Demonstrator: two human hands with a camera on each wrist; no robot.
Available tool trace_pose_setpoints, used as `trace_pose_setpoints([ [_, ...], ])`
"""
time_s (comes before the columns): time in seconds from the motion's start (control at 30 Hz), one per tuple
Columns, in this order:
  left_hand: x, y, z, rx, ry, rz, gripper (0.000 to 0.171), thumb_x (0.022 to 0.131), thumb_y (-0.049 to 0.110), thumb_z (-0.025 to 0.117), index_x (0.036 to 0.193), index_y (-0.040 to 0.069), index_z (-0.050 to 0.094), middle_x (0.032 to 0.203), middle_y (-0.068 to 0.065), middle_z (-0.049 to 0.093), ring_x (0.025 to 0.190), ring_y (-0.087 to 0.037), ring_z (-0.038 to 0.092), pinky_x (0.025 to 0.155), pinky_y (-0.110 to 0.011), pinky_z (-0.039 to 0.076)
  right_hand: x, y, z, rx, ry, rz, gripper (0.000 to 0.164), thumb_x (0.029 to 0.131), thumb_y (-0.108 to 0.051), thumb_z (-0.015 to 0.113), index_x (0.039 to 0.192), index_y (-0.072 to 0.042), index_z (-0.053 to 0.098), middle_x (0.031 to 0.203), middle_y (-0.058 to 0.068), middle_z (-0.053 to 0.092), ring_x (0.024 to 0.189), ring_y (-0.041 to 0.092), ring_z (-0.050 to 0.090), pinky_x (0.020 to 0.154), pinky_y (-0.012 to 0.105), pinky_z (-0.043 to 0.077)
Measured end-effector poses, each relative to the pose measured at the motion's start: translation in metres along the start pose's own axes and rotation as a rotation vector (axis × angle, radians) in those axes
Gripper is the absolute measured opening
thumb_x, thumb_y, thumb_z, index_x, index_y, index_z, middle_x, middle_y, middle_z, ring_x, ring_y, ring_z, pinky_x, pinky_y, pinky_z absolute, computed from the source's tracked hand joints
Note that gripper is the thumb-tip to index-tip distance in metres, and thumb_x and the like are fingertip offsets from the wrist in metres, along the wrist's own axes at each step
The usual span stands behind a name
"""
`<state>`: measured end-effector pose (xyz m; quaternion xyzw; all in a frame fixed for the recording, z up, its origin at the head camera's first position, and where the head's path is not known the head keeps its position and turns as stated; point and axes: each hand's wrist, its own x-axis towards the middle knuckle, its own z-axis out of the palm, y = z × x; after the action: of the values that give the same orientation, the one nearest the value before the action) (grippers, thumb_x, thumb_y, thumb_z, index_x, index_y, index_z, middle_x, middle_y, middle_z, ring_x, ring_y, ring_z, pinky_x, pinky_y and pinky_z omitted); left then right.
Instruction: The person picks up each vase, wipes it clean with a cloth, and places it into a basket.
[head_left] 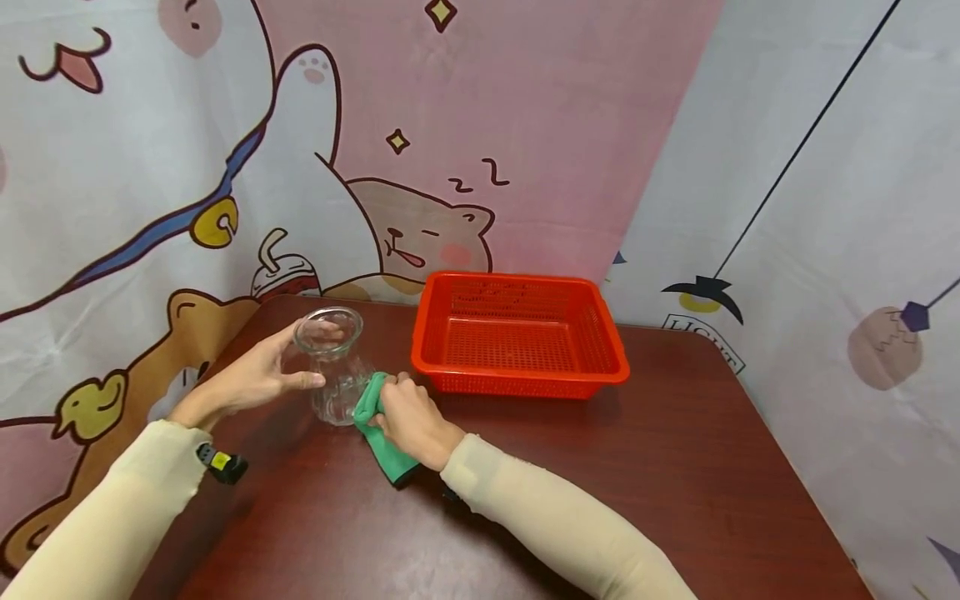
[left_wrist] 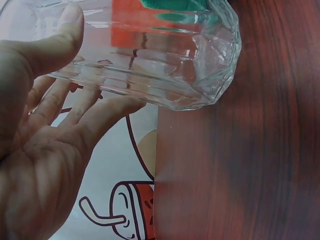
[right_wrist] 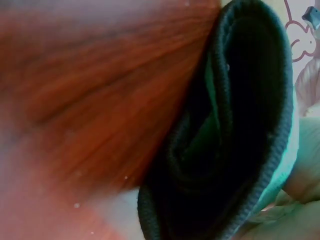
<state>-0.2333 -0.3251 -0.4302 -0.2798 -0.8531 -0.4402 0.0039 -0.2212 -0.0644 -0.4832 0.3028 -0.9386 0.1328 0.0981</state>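
Note:
A clear glass vase (head_left: 339, 385) with a flared rim and ribbed sides is at the left of the table in the head view. My left hand (head_left: 264, 375) holds it from the left, thumb on the near side and fingers (left_wrist: 107, 117) behind the glass. A green cloth (head_left: 392, 454) with a dark edge is gripped in my right hand (head_left: 417, 423), bunched against the vase's lower right side. In the right wrist view the folded cloth (right_wrist: 250, 100) covers most of that hand. Whether the vase's base touches the table cannot be told.
Behind and right of the hands, a red plastic basket (head_left: 517, 383) with perforated walls stands on the dark reddish-brown wooden table (head_left: 645, 467). A cartoon-printed curtain (head_left: 555, 142) hangs along the table's back and sides.

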Motion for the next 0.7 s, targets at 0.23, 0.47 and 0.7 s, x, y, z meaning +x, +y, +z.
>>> trace_pose_setpoints([
  [0.23, -0.0005, 0.0013, -0.0003, 0.013, -0.007, -0.005, 0.072, 0.084, 0.009, 0.076, 0.146, 0.018, 0.039, 0.143, 0.000, 0.047, 0.130, -0.016, 0.044, 0.104, -0.033, 0.036, 0.0040, -0.0004, 0.0002, 0.042, -0.041, 0.031, 0.042, 0.083, -0.035, 0.076, 0.101, -0.005, 0.053, 0.083, 0.007, 0.049, 0.067, 0.023, 0.060, 0.058, 0.024, 0.050],
  [0.47, -0.0010, 0.0012, 0.0002, 0.033, 0.007, -0.013, 0.073, 0.083, 0.010, 0.077, 0.145, 0.020, 0.040, 0.141, 0.003, 0.048, 0.129, -0.015, 0.044, 0.102, -0.038, 0.038, 0.0059, 0.0024, -0.0009, 0.106, -0.048, 0.036, 0.039, 0.083, -0.033, 0.077, 0.098, -0.006, 0.053, 0.082, 0.005, 0.048, 0.069, 0.022, 0.058, 0.060, 0.026, 0.050],
  [0.7, 0.0006, 0.0000, 0.0014, 0.081, 0.009, -0.035, 0.074, 0.083, 0.013, 0.077, 0.145, 0.023, 0.040, 0.141, 0.008, 0.047, 0.128, -0.010, 0.043, 0.103, -0.036, 0.036, 0.0048, 0.0051, 0.0011, 0.132, -0.034, 0.047, 0.037, 0.083, -0.034, 0.077, 0.096, -0.009, 0.054, 0.082, 0.004, 0.048, 0.070, 0.019, 0.056, 0.061, 0.025, 0.048],
])
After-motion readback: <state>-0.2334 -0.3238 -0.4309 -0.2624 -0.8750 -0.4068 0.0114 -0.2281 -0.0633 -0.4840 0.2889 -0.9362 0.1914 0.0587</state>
